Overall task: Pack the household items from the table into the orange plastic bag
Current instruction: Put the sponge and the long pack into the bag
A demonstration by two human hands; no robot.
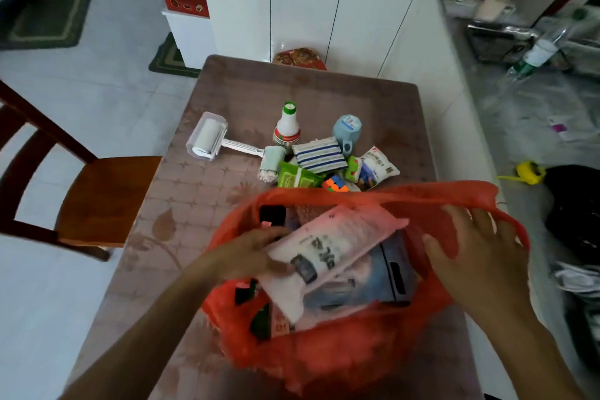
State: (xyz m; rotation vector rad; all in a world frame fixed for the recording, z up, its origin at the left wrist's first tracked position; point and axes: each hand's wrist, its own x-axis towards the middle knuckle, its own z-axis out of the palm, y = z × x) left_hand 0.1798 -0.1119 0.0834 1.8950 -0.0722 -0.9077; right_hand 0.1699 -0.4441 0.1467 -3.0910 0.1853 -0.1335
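Both our hands are at the mouth of the orange plastic bag (324,357) on the worktop (181,211).

Our left hand (250,253) grips the near end of a white packet (328,253) lying across the things inside the bag; our right hand (474,247), fingers spread and nearly straight, rests on the bag's right rim. Beyond the bag lie a striped sponge (318,154), a white bottle (287,127), a lint roller (207,138) and small packets, well apart from both hands.
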